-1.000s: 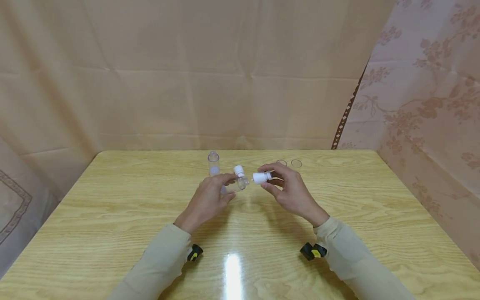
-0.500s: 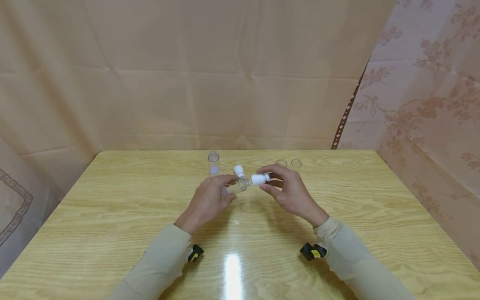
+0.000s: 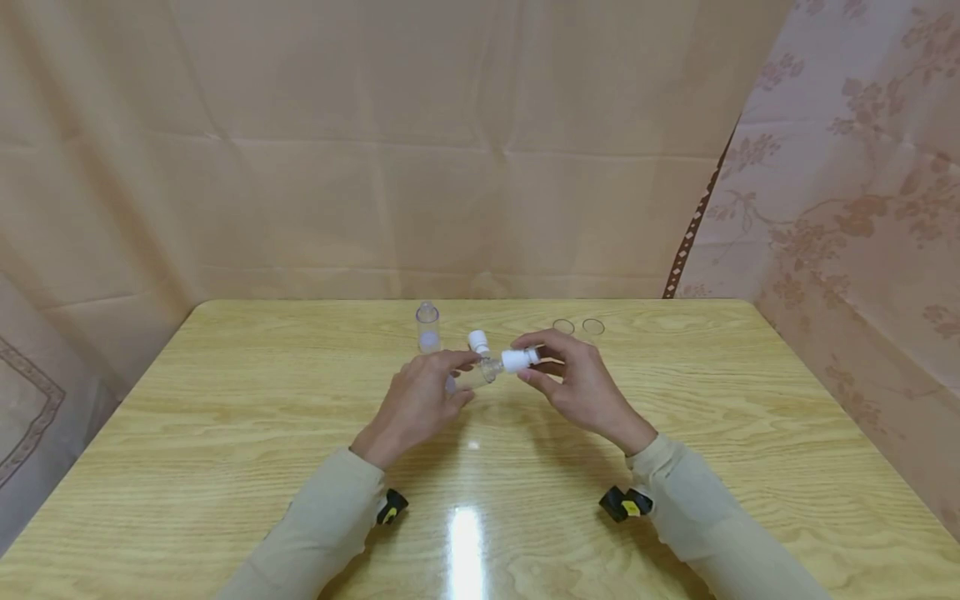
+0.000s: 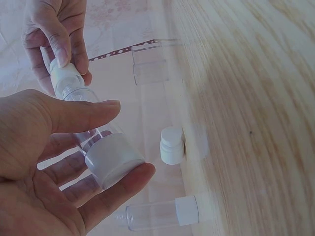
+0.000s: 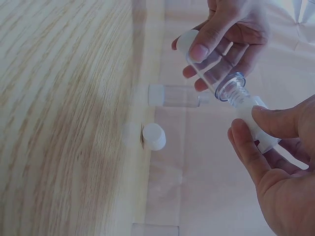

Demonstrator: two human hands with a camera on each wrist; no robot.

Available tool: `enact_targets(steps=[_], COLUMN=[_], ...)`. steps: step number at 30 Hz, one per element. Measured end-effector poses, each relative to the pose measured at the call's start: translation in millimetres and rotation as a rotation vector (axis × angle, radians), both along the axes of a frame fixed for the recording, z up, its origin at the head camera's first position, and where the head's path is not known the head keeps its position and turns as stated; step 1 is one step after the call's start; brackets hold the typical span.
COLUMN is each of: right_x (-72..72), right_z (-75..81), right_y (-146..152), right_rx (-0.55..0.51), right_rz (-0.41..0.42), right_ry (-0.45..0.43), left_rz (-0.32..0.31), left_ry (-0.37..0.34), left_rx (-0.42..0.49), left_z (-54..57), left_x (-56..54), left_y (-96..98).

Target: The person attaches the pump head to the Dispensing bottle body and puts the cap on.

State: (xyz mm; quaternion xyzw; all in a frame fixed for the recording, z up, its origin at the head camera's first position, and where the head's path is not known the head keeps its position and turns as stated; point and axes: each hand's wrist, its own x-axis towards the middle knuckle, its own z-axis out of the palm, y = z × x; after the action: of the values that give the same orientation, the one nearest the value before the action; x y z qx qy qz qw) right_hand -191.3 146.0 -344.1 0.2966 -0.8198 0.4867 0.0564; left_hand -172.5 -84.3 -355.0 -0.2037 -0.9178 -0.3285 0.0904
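Observation:
My left hand (image 3: 423,387) holds a clear cylindrical bottle (image 5: 209,73) with a white base (image 4: 112,160), tilted above the table. Thumb and fingers grip it along the sides. The threaded neck (image 5: 236,92) points to the right. Between the thumb and fingers of my right hand (image 3: 573,383) is a white pump head (image 3: 516,360), lying on its side in line with the bottle. Its end is right at the neck, and part of the thread still shows. The fingers partly hide the pump head in the right wrist view.
Behind the left hand stands a second clear bottle (image 3: 427,327) with a white base. A second white pump head (image 3: 477,340) stands beside it. Two clear caps (image 3: 563,327), showing as thin rings, stand behind the right hand. A beige curtain (image 3: 435,167) hangs beyond the table's far edge.
The right hand has shifted slightly left, bringing the white pump head from a small gap up to the bottle's neck. The left hand has barely moved.

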Motion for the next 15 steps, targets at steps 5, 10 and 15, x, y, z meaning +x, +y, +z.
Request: enact_targets(steps=[5,10,15], right_x=[-0.2,0.4,0.8], right_z=[-0.8,-0.5,-0.2], right_y=[-0.5,-0.5,-0.6], right_rx=[0.003,0.014,0.016], right_rz=[0.002,0.006,0.017], right_ry=[0.006,0.005,0.005], left_rz=[0.007,0.011,0.007], left_ry=[-0.01,-0.012,0.0], left_rx=[-0.009,-0.011,-0.013], left_z=[1.0,1.4,0.9], left_x=[1.4,2.0,1.7], left_y=[0.7,1.8,1.9])
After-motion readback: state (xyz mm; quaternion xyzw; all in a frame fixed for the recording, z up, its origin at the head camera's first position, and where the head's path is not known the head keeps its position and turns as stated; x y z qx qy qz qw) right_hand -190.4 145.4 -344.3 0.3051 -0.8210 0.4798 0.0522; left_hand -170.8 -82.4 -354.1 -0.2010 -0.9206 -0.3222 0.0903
